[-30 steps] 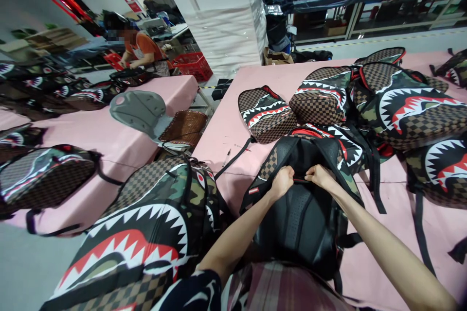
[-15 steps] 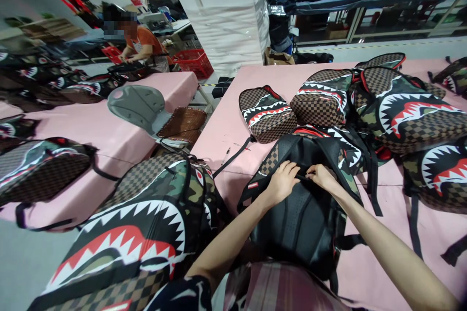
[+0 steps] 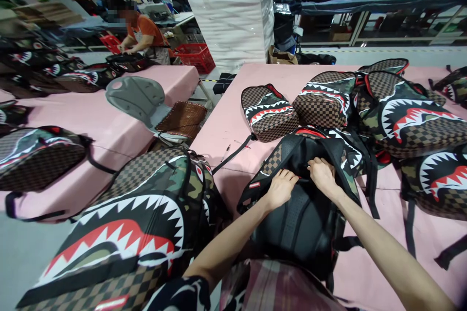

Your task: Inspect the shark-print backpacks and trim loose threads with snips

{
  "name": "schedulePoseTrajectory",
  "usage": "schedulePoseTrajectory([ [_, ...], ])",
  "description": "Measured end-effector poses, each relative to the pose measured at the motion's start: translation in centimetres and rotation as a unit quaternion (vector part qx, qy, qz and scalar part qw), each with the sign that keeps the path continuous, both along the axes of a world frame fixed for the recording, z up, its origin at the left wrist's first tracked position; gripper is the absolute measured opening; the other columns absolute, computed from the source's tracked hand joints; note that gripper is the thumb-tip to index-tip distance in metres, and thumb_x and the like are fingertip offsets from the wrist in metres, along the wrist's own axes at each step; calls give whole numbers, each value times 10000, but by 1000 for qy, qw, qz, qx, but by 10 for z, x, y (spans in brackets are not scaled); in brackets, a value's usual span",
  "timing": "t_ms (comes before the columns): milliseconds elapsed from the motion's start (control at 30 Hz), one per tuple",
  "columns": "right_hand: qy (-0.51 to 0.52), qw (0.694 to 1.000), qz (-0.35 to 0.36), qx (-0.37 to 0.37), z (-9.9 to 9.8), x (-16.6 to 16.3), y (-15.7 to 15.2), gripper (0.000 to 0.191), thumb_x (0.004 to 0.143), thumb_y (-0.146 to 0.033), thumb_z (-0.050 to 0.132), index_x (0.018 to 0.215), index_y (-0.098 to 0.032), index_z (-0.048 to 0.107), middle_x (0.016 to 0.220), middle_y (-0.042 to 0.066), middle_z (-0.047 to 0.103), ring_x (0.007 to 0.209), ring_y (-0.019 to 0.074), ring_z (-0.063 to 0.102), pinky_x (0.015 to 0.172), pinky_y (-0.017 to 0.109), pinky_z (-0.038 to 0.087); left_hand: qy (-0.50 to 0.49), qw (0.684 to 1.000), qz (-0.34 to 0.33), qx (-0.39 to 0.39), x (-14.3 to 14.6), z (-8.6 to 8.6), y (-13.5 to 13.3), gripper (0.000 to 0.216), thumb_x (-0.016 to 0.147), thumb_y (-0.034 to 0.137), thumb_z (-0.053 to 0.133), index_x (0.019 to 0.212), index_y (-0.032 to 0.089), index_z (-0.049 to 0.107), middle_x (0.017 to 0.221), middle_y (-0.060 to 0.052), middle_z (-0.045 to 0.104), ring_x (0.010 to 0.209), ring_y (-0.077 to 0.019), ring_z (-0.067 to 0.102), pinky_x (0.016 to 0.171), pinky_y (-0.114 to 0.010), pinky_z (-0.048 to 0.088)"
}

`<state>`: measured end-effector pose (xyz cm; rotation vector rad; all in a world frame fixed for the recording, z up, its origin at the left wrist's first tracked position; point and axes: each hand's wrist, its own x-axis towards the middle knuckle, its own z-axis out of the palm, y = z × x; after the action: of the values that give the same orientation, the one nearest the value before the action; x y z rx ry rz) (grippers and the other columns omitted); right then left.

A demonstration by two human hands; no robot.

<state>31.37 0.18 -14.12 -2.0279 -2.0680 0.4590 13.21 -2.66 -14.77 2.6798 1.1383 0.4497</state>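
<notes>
A backpack (image 3: 302, 218) lies back-side up in front of me on the pink table (image 3: 233, 126), its black padded panel and shoulder straps facing up. My left hand (image 3: 281, 187) rests on the top of that panel, fingers curled and pinching at the seam. My right hand (image 3: 322, 175) sits just right of it, fingers bent over the same seam below the strap base. What the fingers pinch is too small to make out. A shark-mouth camouflage backpack (image 3: 142, 223) stands at my left.
Several shark-mouth checkered backpacks (image 3: 401, 112) lie piled on the table's right and far side. A grey chair (image 3: 138, 102) with a woven cushion stands between tables. Another person (image 3: 140, 34) works at the far left table, beside red crates (image 3: 195, 56). A wrapped pillar (image 3: 233, 14) rises behind.
Both hands shifted slightly up the backpack's top seam, and the right hand moved further onto the strap base. The view tilted a little.
</notes>
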Motion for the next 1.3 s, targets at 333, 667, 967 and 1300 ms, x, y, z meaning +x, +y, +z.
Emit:
schedulePoseTrajectory([
  [333, 217, 973, -81, -3, 24, 24, -8, 265, 796, -285, 484, 994, -133, 574, 974, 76, 622, 903, 167, 561, 804, 269, 412, -21, 991, 14, -135, 19, 3, 52, 197, 849, 233, 496, 792, 153, 666, 811, -41, 583, 832, -171, 507, 846, -304, 393],
  [667, 506, 821, -264, -14, 33, 42, -118, 476, 598, -423, 718, 961, -127, 635, 572, -62, 447, 445, 38, 309, 413, 197, 229, -150, 974, 98, -137, 21, 26, 89, 235, 757, 157, 581, 987, 126, 621, 1106, -99, 578, 1054, -206, 530, 931, -331, 406],
  [967, 489, 784, -374, -81, -44, -36, -271, 447, 735, -567, 533, 573, -151, 540, 431, -60, 357, 399, 53, 238, 392, 214, 159, -169, 966, 150, -124, -118, -65, -73, 193, 859, 189, 465, 982, 186, 613, 1097, -73, 611, 1142, -200, 491, 998, -404, 392],
  [1300, 457, 814, -353, -59, -79, -114, -274, 497, 707, -602, 515, 552, -136, 589, 411, -38, 400, 390, 67, 297, 386, 210, 255, 81, 993, 58, -63, -136, -81, -111, 865, 646, 505, 687, 1368, 201, 318, 1428, -170, 287, 1312, -403, 202, 997, -556, 283],
])
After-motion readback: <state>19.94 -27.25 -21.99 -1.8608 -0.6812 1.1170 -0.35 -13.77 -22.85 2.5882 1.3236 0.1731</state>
